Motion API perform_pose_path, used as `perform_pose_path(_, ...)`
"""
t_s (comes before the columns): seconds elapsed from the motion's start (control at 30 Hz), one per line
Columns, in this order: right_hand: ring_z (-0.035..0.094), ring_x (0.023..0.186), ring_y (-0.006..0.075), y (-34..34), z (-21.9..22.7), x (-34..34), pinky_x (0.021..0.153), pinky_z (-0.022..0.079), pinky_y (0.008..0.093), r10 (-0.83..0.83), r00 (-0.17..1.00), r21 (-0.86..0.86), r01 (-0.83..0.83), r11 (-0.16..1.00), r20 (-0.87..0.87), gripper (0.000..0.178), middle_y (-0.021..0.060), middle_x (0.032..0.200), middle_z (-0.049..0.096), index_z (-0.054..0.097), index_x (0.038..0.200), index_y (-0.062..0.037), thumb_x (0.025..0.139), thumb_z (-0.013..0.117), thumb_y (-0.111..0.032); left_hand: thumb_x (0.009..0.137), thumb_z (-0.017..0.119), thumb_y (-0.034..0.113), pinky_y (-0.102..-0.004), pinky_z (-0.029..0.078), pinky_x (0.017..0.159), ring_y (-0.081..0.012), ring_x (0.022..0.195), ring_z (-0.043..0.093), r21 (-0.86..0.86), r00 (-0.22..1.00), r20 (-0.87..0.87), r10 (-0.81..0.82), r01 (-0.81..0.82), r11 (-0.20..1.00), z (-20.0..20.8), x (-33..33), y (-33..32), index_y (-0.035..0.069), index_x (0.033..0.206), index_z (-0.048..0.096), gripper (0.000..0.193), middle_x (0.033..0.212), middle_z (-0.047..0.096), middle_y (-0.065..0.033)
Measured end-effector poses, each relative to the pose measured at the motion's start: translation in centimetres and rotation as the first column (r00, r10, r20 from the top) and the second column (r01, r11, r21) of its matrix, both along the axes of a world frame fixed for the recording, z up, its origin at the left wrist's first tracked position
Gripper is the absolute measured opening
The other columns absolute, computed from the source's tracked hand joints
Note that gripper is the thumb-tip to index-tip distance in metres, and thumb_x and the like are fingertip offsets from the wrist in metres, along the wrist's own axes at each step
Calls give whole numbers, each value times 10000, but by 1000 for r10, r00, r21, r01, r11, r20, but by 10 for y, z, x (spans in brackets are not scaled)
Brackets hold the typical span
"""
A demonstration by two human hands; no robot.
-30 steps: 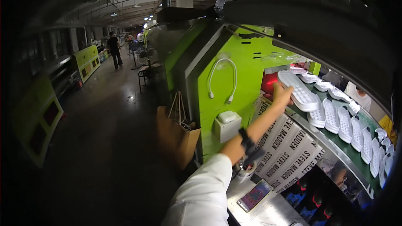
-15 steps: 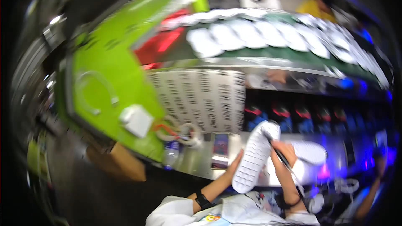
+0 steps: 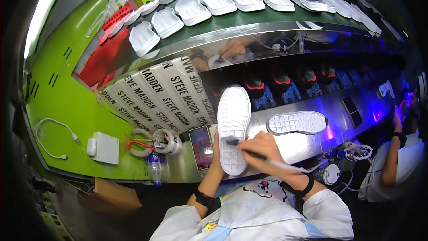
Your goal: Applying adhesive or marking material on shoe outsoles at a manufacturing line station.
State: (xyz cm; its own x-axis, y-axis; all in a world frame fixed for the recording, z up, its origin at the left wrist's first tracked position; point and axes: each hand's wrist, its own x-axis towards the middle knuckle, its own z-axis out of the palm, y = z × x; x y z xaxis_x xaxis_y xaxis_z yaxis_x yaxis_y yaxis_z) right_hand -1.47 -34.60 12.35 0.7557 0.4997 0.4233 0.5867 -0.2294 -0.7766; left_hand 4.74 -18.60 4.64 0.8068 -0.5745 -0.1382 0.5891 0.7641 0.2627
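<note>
The head-worn fisheye view looks down from close above the held sole [image 3: 234, 111] and metal bench [image 3: 303, 147].

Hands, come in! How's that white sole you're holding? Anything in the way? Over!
Left hand gripping white sole, gridded face showing. Right hand holding black tool, tip at the sole. Second sole off right on metal bench, not in the way.
</note>
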Motion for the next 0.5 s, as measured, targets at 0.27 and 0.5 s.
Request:
perform_pose_path(0.27,628,905,214,-14,11,8,805,477,293,289,860,123,-261,957,-420,215,125,970,657,658,984,-13,777,618,-55,948,320,468,-441,521,822,-365,957,603,38,919,60,-389,387,921,27,24,6,-19,1314,366,611,1171,538,-243)
perform_pose_path(0.5,614,912,268,-32,27,21,799,478,326,391,868,-91,-435,896,-306,238,109,997,650,677,973,-55,741,626,-34,953,439,310,-272,502,785,-168,902,616,448,660,-196,-726,718,532,46,46,-29,-20,1147,550,398,1062,618,-120)
